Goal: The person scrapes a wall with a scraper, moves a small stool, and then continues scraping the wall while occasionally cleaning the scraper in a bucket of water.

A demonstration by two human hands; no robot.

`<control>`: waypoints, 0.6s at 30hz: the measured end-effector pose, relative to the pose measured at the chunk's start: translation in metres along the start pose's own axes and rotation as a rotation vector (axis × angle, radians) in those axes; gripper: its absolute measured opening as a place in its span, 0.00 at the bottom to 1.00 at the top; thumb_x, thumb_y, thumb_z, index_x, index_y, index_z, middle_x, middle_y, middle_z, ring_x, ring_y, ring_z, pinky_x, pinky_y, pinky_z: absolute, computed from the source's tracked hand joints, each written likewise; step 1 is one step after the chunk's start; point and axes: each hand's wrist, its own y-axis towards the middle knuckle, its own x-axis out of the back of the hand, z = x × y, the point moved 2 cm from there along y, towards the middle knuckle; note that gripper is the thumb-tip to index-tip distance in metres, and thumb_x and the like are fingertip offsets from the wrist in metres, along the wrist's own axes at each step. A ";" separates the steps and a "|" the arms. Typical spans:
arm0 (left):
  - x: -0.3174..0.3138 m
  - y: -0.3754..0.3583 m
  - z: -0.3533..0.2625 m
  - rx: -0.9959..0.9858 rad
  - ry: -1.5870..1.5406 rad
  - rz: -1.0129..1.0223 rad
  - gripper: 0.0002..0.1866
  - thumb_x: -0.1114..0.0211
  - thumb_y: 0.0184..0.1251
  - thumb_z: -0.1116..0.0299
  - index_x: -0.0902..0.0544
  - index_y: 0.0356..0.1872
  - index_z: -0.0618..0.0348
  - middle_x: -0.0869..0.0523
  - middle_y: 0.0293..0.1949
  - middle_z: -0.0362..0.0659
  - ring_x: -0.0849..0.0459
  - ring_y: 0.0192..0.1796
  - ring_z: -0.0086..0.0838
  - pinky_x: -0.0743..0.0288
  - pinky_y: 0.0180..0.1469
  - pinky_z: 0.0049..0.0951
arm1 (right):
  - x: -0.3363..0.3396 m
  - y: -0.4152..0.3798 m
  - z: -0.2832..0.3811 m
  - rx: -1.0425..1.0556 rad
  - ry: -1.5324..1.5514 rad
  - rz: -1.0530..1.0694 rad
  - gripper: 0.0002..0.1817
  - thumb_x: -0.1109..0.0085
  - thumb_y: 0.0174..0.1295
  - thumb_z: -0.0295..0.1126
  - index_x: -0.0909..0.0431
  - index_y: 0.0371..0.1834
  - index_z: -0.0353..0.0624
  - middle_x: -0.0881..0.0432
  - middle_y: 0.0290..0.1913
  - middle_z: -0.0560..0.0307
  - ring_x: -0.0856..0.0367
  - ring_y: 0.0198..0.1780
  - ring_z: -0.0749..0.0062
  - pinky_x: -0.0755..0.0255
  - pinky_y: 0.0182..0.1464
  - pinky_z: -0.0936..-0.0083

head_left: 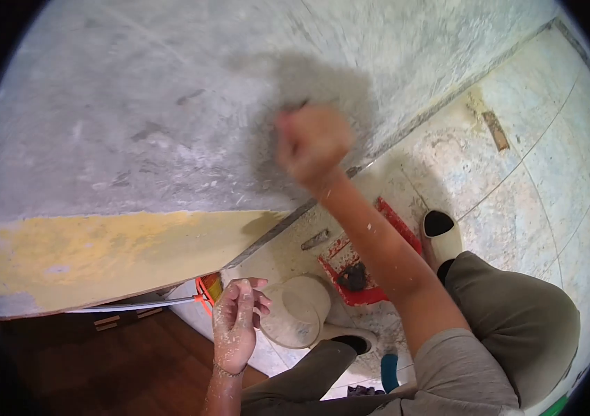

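Note:
My right hand (315,142), blurred by motion, is closed in a fist in front of the grey wall (156,118). A small dark and reddish edge shows at its fingers, but what it grips cannot be made out. My left hand (238,319), speckled with pale flecks, is half curled with the fingers apart and nothing visible in it. Close beside it stands a translucent white bucket (295,315). Below my right forearm lies a red tray (368,297) with a dark grey lump (354,277) in it.
A yellow band (121,243) runs along the wall's edge. Orange cord (203,295) and a pale pole (135,305) lie left of my left hand. A flat scrap (317,240) and a brownish strip (496,130) rest on the speckled tiled floor (489,201). My shoes flank the tray.

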 end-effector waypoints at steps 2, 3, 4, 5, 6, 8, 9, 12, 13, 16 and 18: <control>-0.001 -0.003 0.003 -0.023 -0.007 0.007 0.22 0.50 0.84 0.51 0.17 0.49 0.61 0.17 0.30 0.38 0.20 0.31 0.18 0.30 0.30 0.18 | 0.008 0.003 0.008 0.083 0.012 0.096 0.22 0.38 0.66 0.29 0.31 0.13 0.47 0.34 0.14 0.58 0.35 0.14 0.67 0.40 0.19 0.69; -0.002 -0.003 0.004 -0.044 -0.004 0.012 0.23 0.50 0.84 0.50 0.17 0.48 0.61 0.17 0.29 0.37 0.20 0.31 0.17 0.31 0.29 0.18 | 0.008 0.011 0.012 0.157 0.019 0.185 0.21 0.37 0.65 0.28 0.30 0.13 0.47 0.34 0.14 0.58 0.36 0.14 0.67 0.41 0.19 0.69; -0.003 -0.004 0.003 -0.062 0.000 0.015 0.23 0.50 0.84 0.50 0.18 0.48 0.61 0.18 0.29 0.37 0.20 0.30 0.17 0.33 0.29 0.18 | 0.002 0.033 0.013 0.120 0.027 0.096 0.21 0.36 0.65 0.32 0.30 0.14 0.49 0.33 0.14 0.58 0.34 0.14 0.67 0.41 0.19 0.68; -0.004 -0.008 -0.003 -0.097 0.007 -0.001 0.22 0.50 0.84 0.51 0.18 0.48 0.61 0.18 0.27 0.37 0.21 0.30 0.16 0.34 0.28 0.17 | -0.009 0.057 0.011 0.079 0.042 0.012 0.20 0.34 0.64 0.35 0.30 0.14 0.50 0.32 0.14 0.58 0.33 0.15 0.67 0.41 0.19 0.67; -0.003 -0.012 -0.004 -0.099 -0.014 -0.013 0.22 0.50 0.84 0.51 0.18 0.48 0.61 0.18 0.27 0.37 0.21 0.30 0.16 0.34 0.28 0.17 | -0.021 0.093 0.020 0.141 -0.019 -0.017 0.20 0.34 0.64 0.37 0.29 0.15 0.50 0.32 0.14 0.59 0.33 0.15 0.66 0.41 0.19 0.68; 0.000 -0.018 -0.005 -0.173 0.027 -0.054 0.20 0.48 0.84 0.54 0.18 0.47 0.62 0.18 0.27 0.37 0.21 0.29 0.16 0.34 0.28 0.18 | -0.037 0.165 0.059 0.094 -0.014 0.068 0.21 0.36 0.65 0.36 0.30 0.14 0.50 0.34 0.13 0.59 0.36 0.14 0.66 0.43 0.19 0.68; 0.005 -0.014 0.004 -0.212 -0.004 -0.077 0.18 0.47 0.84 0.57 0.18 0.45 0.63 0.17 0.27 0.37 0.21 0.30 0.16 0.31 0.29 0.19 | -0.049 0.189 0.079 -0.007 0.047 0.194 0.23 0.37 0.66 0.35 0.33 0.12 0.50 0.36 0.13 0.58 0.38 0.13 0.66 0.45 0.18 0.68; 0.019 -0.009 0.014 -0.208 0.038 -0.120 0.18 0.46 0.83 0.59 0.18 0.43 0.66 0.17 0.28 0.38 0.20 0.30 0.18 0.27 0.31 0.20 | -0.073 0.244 0.124 0.266 0.091 0.052 0.18 0.41 0.70 0.32 0.27 0.18 0.44 0.32 0.15 0.58 0.30 0.18 0.59 0.35 0.25 0.65; 0.021 -0.006 0.017 -0.290 -0.011 -0.193 0.18 0.45 0.83 0.60 0.18 0.42 0.67 0.16 0.28 0.39 0.20 0.30 0.18 0.25 0.33 0.21 | -0.071 0.239 0.126 0.320 0.066 0.140 0.20 0.42 0.70 0.34 0.26 0.17 0.44 0.29 0.14 0.53 0.29 0.15 0.57 0.39 0.18 0.63; 0.037 -0.006 0.008 -0.256 0.011 -0.246 0.18 0.44 0.83 0.60 0.17 0.41 0.67 0.16 0.27 0.40 0.19 0.29 0.18 0.25 0.33 0.21 | -0.055 0.135 0.114 0.592 -0.067 0.234 0.18 0.38 0.67 0.39 0.26 0.18 0.49 0.26 0.18 0.60 0.31 0.17 0.72 0.39 0.22 0.67; 0.038 -0.009 0.005 -0.309 0.011 -0.316 0.17 0.43 0.82 0.60 0.17 0.40 0.66 0.15 0.27 0.40 0.18 0.29 0.19 0.24 0.33 0.22 | -0.033 0.017 0.075 0.830 0.053 0.556 0.11 0.37 0.67 0.40 0.21 0.27 0.53 0.20 0.29 0.69 0.27 0.27 0.77 0.33 0.31 0.71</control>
